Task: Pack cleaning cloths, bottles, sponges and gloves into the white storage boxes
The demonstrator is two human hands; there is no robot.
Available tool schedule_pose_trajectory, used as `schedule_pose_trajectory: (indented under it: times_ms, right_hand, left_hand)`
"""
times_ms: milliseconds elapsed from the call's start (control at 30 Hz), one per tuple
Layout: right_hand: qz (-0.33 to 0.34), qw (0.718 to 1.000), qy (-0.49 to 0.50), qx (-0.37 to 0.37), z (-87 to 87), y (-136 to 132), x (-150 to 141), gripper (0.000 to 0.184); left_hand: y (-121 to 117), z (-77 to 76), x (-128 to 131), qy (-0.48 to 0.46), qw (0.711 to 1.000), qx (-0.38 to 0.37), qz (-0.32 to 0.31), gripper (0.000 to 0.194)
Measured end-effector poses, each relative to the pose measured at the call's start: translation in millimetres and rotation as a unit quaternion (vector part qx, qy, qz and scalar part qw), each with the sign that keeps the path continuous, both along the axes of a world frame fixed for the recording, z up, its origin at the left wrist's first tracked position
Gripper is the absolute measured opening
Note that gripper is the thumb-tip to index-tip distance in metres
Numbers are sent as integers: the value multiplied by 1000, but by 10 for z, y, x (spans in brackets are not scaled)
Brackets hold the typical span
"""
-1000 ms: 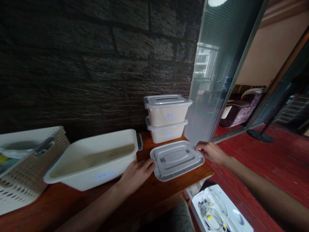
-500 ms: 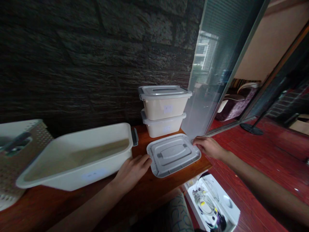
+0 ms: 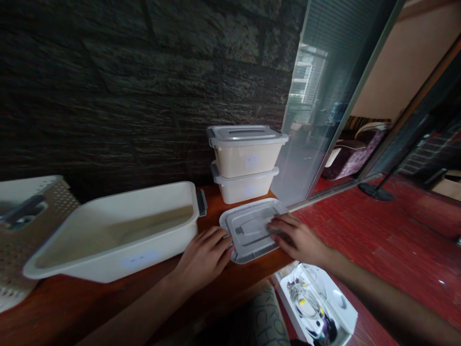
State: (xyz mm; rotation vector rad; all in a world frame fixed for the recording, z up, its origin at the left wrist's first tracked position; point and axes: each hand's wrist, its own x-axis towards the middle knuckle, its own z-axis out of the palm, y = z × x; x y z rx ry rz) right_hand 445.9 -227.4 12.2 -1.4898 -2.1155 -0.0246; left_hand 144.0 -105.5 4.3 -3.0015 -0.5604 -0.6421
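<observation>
A grey plastic lid (image 3: 252, 229) with a raised oblong centre lies flat on the wooden table. My left hand (image 3: 207, 253) is at its left edge, with bent fingers closed on the rim. Over the lid's right part rests my right hand (image 3: 300, 239), fingers apart and slightly blurred, hiding that corner. Left of my left hand stands a lidless cream storage bin (image 3: 118, 240) with a grey handle clip and a pale label; its inside shows no objects.
Behind the lid, a lidded bin (image 3: 248, 161) sits stacked on another bin (image 3: 248, 190). A perforated basket (image 3: 61, 197) stands far left. Below the table's right end, a white box (image 3: 338, 300) holds cables. A stone wall and a glass panel (image 3: 306, 144) bound the back.
My right hand has moved left from the lid's right edge onto its top. My left hand has stayed at the left edge, its fingers slightly more over the rim.
</observation>
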Motion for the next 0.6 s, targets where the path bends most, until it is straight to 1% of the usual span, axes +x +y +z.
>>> schedule_pose_trajectory:
  times_ms: [67,133,367,500,567,600]
  right_hand:
    - [10,1000,-2,-15,-68,-52,-140,33]
    - [9,1000,4,-14,-119,-83,-215,33]
    - [-2,1000,6,3,-179,-73,-231,32]
    - [-1,1000,1,7,-218,-81,-222,29]
    - [-3,1000,-2,13,-237,-91,-211,28]
    - [-7,1000,-1,19,-235,-93,-208,28]
  left_hand:
    - [3,-15,0,1,1000,-18,0,23]
    - [6,-27,1,3,1000,-31,3,23]
    - [13,-35,14,14,999,-33,12,22]
    - [-14,-41,28,19,1000,0,19,21]
    - [-73,-2,14,11,999,35,20,21]
    - [-117,42,-7,3,999,51,12,20]
